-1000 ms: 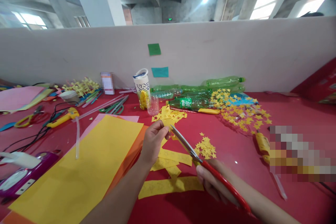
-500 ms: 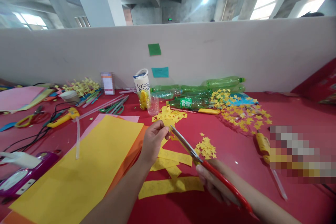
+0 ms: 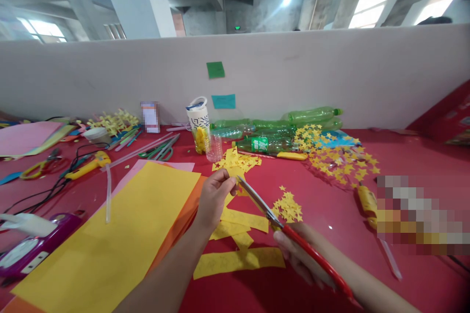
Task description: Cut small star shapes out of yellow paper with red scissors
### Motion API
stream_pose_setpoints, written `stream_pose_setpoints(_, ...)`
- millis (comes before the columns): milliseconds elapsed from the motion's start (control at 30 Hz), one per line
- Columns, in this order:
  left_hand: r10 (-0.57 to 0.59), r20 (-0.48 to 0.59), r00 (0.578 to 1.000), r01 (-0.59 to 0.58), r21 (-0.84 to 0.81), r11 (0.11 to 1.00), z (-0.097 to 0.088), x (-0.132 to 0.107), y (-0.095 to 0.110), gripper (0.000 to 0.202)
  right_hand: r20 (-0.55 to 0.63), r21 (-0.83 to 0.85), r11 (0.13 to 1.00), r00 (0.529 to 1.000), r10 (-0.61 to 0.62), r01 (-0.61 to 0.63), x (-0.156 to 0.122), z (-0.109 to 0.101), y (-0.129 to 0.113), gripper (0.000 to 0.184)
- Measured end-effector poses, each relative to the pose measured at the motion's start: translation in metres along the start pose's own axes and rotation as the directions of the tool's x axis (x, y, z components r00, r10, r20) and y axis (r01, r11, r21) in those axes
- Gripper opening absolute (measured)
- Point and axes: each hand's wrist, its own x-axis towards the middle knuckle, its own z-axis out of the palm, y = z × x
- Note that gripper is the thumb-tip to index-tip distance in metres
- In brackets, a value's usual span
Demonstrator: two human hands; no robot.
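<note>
- Spread across the left side of the red worktop, a large yellow sheet lies over orange ones, its near corner by the worktop's near edge.
- At centre, the left hand pinches a small yellow piece between thumb and forefinger, held above the worktop. It looks feather-light, limp and easily creased; a fingertip hold at its margin should suit it best.
- Below, yellow strips lie towards the near edge, likely just as soft.
- Red-handled scissors point at the pinched piece, tips just beside it; contact cannot be told. Rigid and heavier, they are best held by the handles.
- Just beyond the blades sits a pile of yellow stars, probably light enough to scatter.
- At right, the right hand is wrapped around the scissors' handles.
</note>
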Motion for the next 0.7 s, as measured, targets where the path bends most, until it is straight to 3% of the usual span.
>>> stream_pose_setpoints(500,-0.040,-0.008,0.999,0.039,-0.085,0.996,0.004,-0.002,-0.002,0.016,-0.046,-0.028,0.996,0.995,-0.088,0.087,0.007,0.003,0.012,0.060)
stream_pose_setpoints(700,-0.177,-0.061,0.982,0.162,-0.193,0.968,0.014,-0.011,-0.006,0.013,-0.041,-0.035,0.998,0.997,-0.059,0.058,0.004,0.005,0.009,0.065)
